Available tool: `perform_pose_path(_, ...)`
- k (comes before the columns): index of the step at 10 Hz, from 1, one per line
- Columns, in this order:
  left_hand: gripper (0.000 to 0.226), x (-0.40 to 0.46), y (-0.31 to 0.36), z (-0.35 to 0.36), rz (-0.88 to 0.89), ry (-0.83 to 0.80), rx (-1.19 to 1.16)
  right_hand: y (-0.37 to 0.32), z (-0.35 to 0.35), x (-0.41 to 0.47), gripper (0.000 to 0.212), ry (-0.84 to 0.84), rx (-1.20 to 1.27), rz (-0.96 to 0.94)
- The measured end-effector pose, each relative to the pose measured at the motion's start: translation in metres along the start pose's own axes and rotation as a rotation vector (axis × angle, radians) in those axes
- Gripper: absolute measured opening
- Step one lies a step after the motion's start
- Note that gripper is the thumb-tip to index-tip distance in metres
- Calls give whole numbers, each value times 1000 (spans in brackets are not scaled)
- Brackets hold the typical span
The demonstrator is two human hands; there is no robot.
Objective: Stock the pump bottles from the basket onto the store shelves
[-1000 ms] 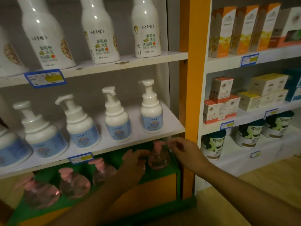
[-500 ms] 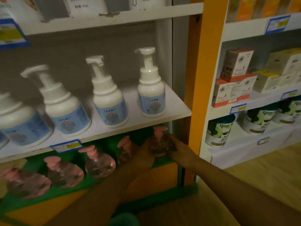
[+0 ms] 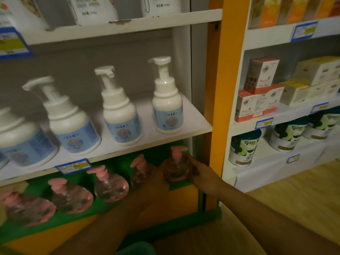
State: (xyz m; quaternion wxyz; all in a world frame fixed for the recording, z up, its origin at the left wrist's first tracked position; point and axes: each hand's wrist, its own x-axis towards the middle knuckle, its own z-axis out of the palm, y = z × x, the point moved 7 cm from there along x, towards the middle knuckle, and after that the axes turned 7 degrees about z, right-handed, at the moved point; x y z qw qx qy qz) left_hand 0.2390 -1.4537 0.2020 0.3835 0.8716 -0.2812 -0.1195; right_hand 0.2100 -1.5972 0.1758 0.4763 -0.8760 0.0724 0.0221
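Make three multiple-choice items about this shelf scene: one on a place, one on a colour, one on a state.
1. Where does the clear round bottle with the pink pump between the hands stand?
A. white middle shelf
B. green bottom shelf
C. wooden floor

2. What colour are the pump heads of the white bottles with blue labels?
A. white
B. pink
C. green

3. How do the left hand and right hand meet that bottle?
A. both far away
B. only the left touches
C. one on each side

Key: 1 B, it stands on the green bottom shelf; 2 A, the heads are white; 3 C, the hands flank it.

Top-shelf bottles [image 3: 92, 8] cut off above
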Motion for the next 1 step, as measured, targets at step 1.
perform_pose_path(1,66,-4,3,-2,-28,6,-35,-3,2,-3,58,-26,17,-17)
